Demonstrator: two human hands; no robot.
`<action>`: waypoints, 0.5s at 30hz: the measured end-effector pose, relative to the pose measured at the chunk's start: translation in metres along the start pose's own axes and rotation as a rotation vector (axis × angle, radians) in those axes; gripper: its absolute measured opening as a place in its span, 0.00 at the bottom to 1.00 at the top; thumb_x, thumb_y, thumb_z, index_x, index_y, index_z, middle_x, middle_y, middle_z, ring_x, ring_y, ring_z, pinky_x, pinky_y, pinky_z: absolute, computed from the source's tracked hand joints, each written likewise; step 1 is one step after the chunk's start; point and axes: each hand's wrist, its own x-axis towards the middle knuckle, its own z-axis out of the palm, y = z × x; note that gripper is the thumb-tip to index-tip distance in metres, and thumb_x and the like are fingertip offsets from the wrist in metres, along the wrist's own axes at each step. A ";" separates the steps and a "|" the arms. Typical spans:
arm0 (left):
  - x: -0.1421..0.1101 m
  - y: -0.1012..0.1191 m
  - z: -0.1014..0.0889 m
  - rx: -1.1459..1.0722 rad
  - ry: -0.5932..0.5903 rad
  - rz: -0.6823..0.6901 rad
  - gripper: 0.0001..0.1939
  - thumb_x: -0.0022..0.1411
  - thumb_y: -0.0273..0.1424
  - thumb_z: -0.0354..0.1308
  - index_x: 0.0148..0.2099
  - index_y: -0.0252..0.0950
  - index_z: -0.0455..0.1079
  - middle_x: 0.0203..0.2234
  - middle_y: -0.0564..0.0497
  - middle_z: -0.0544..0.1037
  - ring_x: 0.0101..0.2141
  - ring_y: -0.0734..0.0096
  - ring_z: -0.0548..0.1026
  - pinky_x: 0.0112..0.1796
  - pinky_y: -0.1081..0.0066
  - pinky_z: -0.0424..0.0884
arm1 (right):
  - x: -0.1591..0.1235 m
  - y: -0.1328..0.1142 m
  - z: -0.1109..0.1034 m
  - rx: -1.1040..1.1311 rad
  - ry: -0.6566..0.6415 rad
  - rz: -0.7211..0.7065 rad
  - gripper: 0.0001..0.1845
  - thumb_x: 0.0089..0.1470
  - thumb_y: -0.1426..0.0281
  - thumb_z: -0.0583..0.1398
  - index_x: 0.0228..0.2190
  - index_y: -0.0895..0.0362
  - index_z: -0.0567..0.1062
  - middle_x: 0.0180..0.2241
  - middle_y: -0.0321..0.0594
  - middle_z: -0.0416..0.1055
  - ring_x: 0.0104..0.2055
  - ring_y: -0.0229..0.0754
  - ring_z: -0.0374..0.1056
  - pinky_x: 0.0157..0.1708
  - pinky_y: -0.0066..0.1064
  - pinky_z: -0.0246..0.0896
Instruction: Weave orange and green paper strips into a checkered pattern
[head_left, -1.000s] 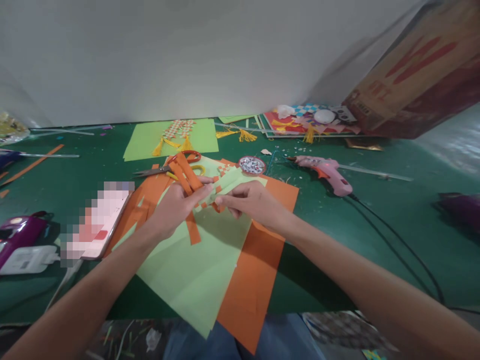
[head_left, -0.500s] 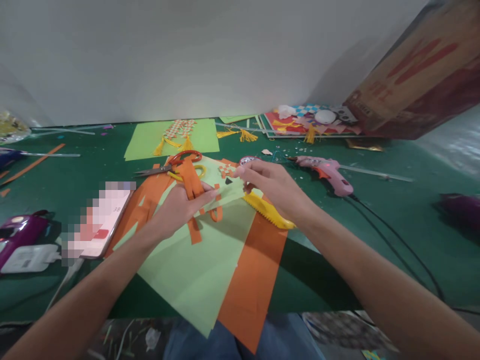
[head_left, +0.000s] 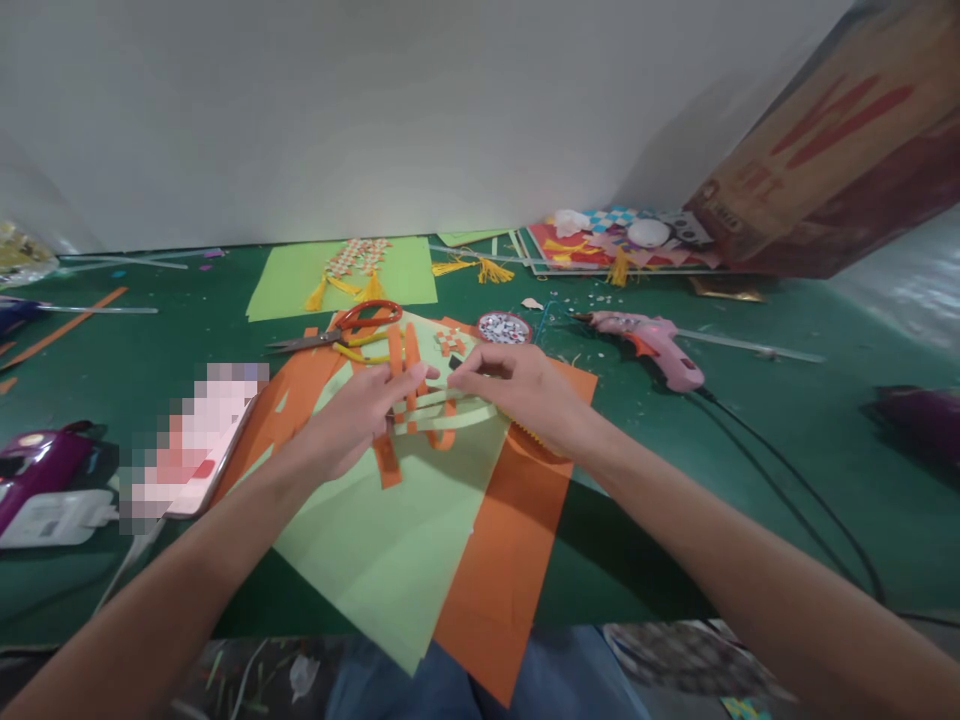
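Note:
My left hand point(head_left: 360, 415) is closed on a small weave of paper strips point(head_left: 397, 415), orange ones crossing light green ones. Loose ends of orange strip point(head_left: 388, 465) hang below the fingers, and one curls into a loop. My right hand point(head_left: 517, 390) pinches at a light green strip point(head_left: 461, 412) of the weave; its fingertips partly hide the grip. Under both hands lie light green paper point(head_left: 382, 560) and orange paper point(head_left: 517, 540). Scissors point(head_left: 322, 340) with red and yellow handles rest beyond my left hand. A small checkered woven piece point(head_left: 451, 343) lies behind the fingertips.
At the right lies a pink glue gun point(head_left: 660, 345) with its cord. A round container of small white and dark pieces point(head_left: 505, 328) sits behind my right hand. A phone point(head_left: 202, 440) is at the left. Woven work with yellow tassels point(head_left: 360, 265) lies toward the wall.
My right hand has come down and inward, closer to my left hand. The green strips now show spread between the hands, and the orange strips stand more upright. The round container has come into fuller view.

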 end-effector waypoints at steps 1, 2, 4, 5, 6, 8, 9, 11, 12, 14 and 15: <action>0.001 0.001 0.000 -0.090 -0.061 -0.026 0.16 0.59 0.44 0.55 0.37 0.37 0.73 0.30 0.48 0.78 0.32 0.64 0.77 0.33 0.64 0.75 | 0.000 0.001 0.000 0.003 0.027 0.005 0.11 0.46 0.63 0.61 0.20 0.58 0.71 0.24 0.35 0.68 0.27 0.34 0.61 0.28 0.28 0.53; 0.001 0.002 0.000 -0.169 -0.112 -0.046 0.15 0.59 0.43 0.56 0.38 0.37 0.73 0.32 0.48 0.78 0.33 0.64 0.77 0.35 0.65 0.75 | 0.001 0.003 0.000 0.011 0.052 0.008 0.11 0.46 0.63 0.61 0.20 0.57 0.71 0.23 0.35 0.67 0.27 0.34 0.60 0.28 0.28 0.53; 0.002 0.003 -0.001 -0.225 -0.128 -0.053 0.13 0.56 0.40 0.59 0.39 0.36 0.73 0.34 0.47 0.78 0.35 0.64 0.77 0.36 0.65 0.75 | 0.001 0.006 -0.001 0.033 0.094 0.005 0.12 0.47 0.62 0.61 0.20 0.57 0.70 0.23 0.34 0.66 0.26 0.34 0.59 0.27 0.28 0.52; 0.001 0.004 -0.001 -0.204 -0.109 -0.047 0.13 0.55 0.38 0.61 0.40 0.36 0.73 0.35 0.47 0.78 0.36 0.64 0.76 0.37 0.66 0.74 | 0.002 0.006 -0.001 0.044 0.112 0.001 0.12 0.47 0.62 0.60 0.20 0.57 0.70 0.23 0.34 0.66 0.26 0.34 0.59 0.27 0.28 0.52; 0.001 0.004 -0.001 -0.166 -0.086 -0.041 0.13 0.54 0.37 0.61 0.40 0.36 0.73 0.36 0.47 0.78 0.37 0.64 0.76 0.37 0.66 0.74 | 0.002 0.006 -0.001 0.051 0.128 -0.005 0.12 0.47 0.62 0.60 0.20 0.57 0.70 0.22 0.34 0.66 0.26 0.34 0.59 0.27 0.28 0.52; 0.000 0.003 -0.001 -0.074 -0.059 -0.020 0.12 0.54 0.35 0.61 0.40 0.36 0.73 0.37 0.47 0.77 0.38 0.65 0.76 0.38 0.67 0.73 | 0.001 0.006 -0.002 0.051 0.133 -0.019 0.12 0.46 0.62 0.60 0.19 0.57 0.70 0.22 0.34 0.65 0.26 0.34 0.58 0.27 0.29 0.51; 0.000 0.003 -0.001 -0.032 -0.058 -0.004 0.11 0.55 0.35 0.61 0.40 0.36 0.73 0.36 0.48 0.77 0.38 0.65 0.76 0.38 0.68 0.72 | 0.001 0.005 -0.002 0.047 0.118 -0.020 0.12 0.46 0.62 0.61 0.19 0.57 0.70 0.22 0.34 0.66 0.26 0.34 0.58 0.27 0.29 0.51; -0.001 0.002 -0.001 0.050 -0.077 0.031 0.09 0.55 0.35 0.60 0.37 0.36 0.73 0.33 0.50 0.77 0.37 0.67 0.76 0.37 0.70 0.71 | 0.001 0.003 -0.003 0.040 0.072 -0.008 0.12 0.45 0.62 0.61 0.19 0.57 0.71 0.22 0.34 0.66 0.26 0.34 0.59 0.27 0.29 0.52; -0.001 0.001 -0.001 0.094 -0.095 0.044 0.08 0.55 0.36 0.59 0.35 0.36 0.72 0.31 0.51 0.77 0.35 0.68 0.75 0.35 0.70 0.71 | 0.002 0.002 -0.003 0.038 0.050 0.006 0.12 0.45 0.63 0.62 0.19 0.57 0.71 0.22 0.34 0.67 0.26 0.34 0.59 0.27 0.28 0.51; -0.002 0.000 -0.002 0.172 -0.143 0.052 0.08 0.56 0.36 0.59 0.32 0.36 0.70 0.27 0.52 0.75 0.32 0.68 0.75 0.31 0.71 0.70 | 0.002 0.002 -0.003 0.040 0.024 0.044 0.11 0.43 0.63 0.62 0.18 0.57 0.72 0.22 0.35 0.67 0.25 0.34 0.59 0.26 0.28 0.51; -0.002 0.000 -0.002 0.198 -0.166 0.049 0.09 0.56 0.37 0.58 0.31 0.36 0.70 0.26 0.52 0.75 0.31 0.69 0.74 0.30 0.72 0.69 | 0.002 0.002 -0.003 0.044 0.021 0.062 0.11 0.43 0.63 0.63 0.19 0.57 0.72 0.22 0.35 0.67 0.25 0.33 0.58 0.26 0.28 0.51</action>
